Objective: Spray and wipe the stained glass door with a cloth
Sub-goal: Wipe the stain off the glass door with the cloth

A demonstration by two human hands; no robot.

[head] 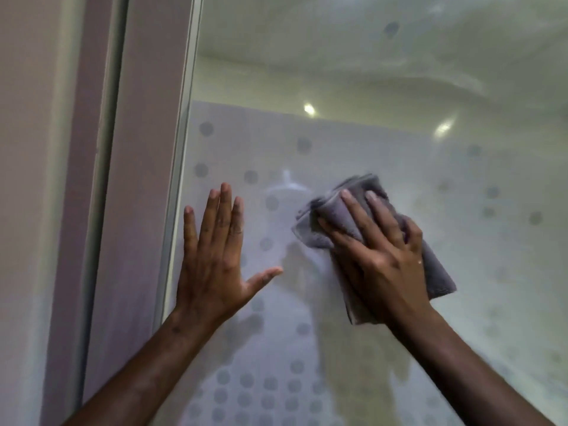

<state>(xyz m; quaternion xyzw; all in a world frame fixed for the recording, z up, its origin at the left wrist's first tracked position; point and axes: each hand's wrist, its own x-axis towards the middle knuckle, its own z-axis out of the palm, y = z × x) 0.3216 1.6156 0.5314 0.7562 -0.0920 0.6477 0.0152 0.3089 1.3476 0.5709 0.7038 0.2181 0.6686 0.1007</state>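
Observation:
The glass door (pixel 399 149) fills most of the view, frosted with a pattern of grey dots and showing reflections. My left hand (pixel 215 256) lies flat on the glass near its left edge, fingers straight and spread. My right hand (pixel 378 259) presses a folded grey cloth (pixel 344 210) against the glass to the right of the left hand, with straight fingers laid over it. The cloth sticks out above and below the hand. No spray bottle is in view.
A pale metal door frame (pixel 181 149) runs down the left side of the glass. Beyond it stands a mauve wall or post (pixel 61 179). Two ceiling lights (pixel 309 109) reflect in the glass above the hands.

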